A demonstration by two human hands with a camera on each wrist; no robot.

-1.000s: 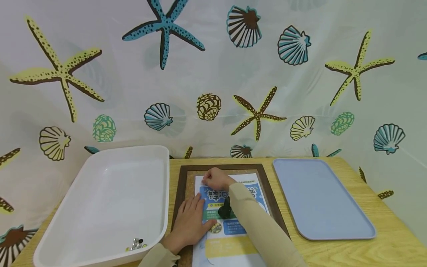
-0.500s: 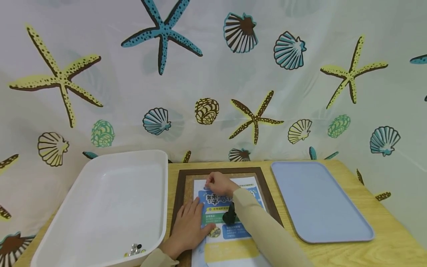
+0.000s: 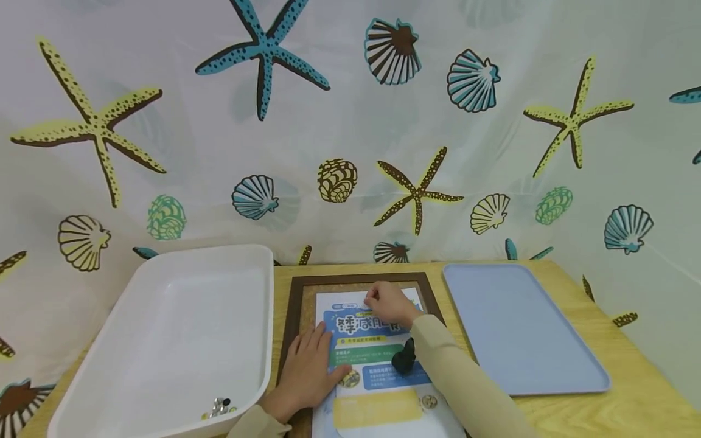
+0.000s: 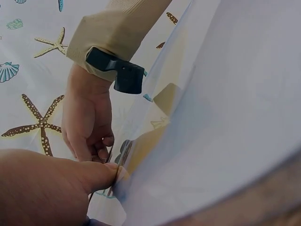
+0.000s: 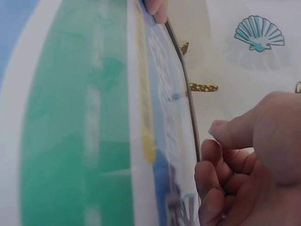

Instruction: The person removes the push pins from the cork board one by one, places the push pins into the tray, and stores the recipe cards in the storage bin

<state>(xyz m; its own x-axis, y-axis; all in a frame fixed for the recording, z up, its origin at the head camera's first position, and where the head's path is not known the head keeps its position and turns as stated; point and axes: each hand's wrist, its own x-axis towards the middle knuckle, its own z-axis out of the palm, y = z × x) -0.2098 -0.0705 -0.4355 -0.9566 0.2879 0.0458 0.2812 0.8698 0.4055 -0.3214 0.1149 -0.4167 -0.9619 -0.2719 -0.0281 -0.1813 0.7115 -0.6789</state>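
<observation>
A printed poster (image 3: 372,353) with blue, green and yellow blocks lies on a brown-framed cork board (image 3: 294,304). Flat on the poster's left side rests my left hand (image 3: 309,368), fingers spread and thumb pointing right. Over the poster's top edge, right of the middle, is my right hand (image 3: 390,302), fingers curled with the thumb close to the index finger. In the right wrist view that hand (image 5: 240,160) shows only a tiny teal speck by the thumb tip and no clear object between the fingers. The poster's upper right part is hidden under the right hand and sleeve.
A deep white tray (image 3: 270,328) stands on the left, with several small silver, black and yellow pieces (image 3: 219,407) in its near right corner. A shallow blue tray (image 3: 520,328) lies on the right of the wooden table (image 3: 630,389). A patterned curtain (image 3: 306,146) hangs behind.
My right hand has moved right along the poster's top edge, from near its left corner to past the middle, uncovering the title. The left hand keeps its place on the poster.
</observation>
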